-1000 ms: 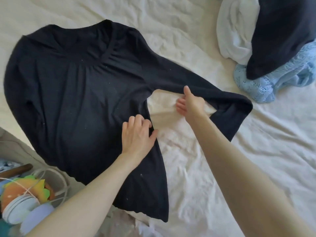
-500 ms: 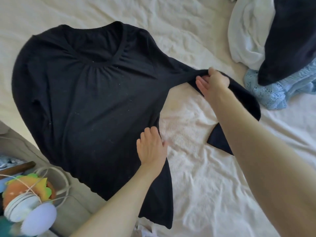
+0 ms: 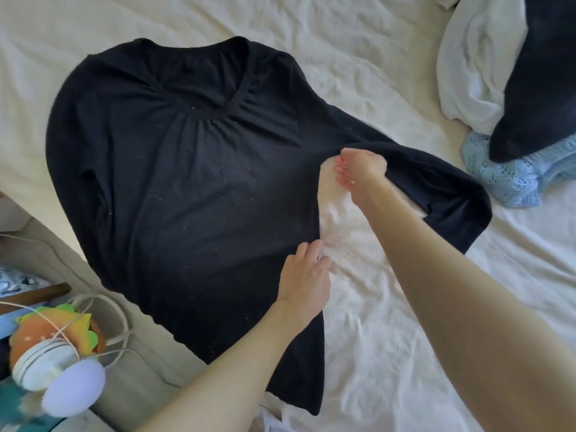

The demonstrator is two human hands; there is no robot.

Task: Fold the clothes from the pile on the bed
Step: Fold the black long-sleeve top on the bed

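Black top point(image 3: 193, 188) spread on the bed point(image 3: 389, 338); left hand point(image 3: 304, 280) flat on its side seam (fingers straight), right hand's point(image 3: 358, 179) grip clamped on the sleeve point(image 3: 436, 179); pile point(image 3: 511, 88) at the bed's far right corner.

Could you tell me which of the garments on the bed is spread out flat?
The black long-sleeved top; the white, dark navy and light blue garments lie bunched in the pile.

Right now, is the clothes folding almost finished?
No. No folded clothes show. The black top lies spread flat; the right hand grips its sleeve while the left hand presses its side. The pile waits.
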